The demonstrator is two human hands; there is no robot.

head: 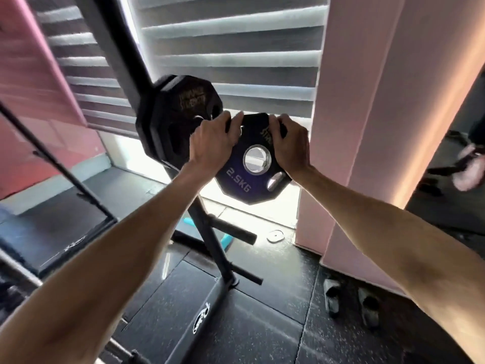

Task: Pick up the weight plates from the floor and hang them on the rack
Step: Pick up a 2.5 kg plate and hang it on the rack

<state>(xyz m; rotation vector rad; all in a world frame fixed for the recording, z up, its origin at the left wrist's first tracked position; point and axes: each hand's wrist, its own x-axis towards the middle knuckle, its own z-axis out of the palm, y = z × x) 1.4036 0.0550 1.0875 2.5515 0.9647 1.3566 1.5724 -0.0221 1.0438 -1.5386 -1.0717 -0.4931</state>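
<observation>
Both hands, left (210, 145) and right (291, 145), grip a 2.5KG plate (244, 179) by its upper edge, just beside larger plates (173, 119) hung on the rack (210, 248).

I was looking into a small gym room, possibly in a home. A black plate rack (216, 254) carried stacked plates (181, 114), with a plate marked 2.5KG (236, 185) beside them. Black rubber floor tiles (262, 324) covered the ground. 2 slippers (332, 295) lay by a pink wall (367, 101), next to window blinds (236, 48).

Striped window blind (231, 48), pink pillar (367, 127), pair of grey slippers (332, 296) — on black rubber floor (262, 324)
</observation>
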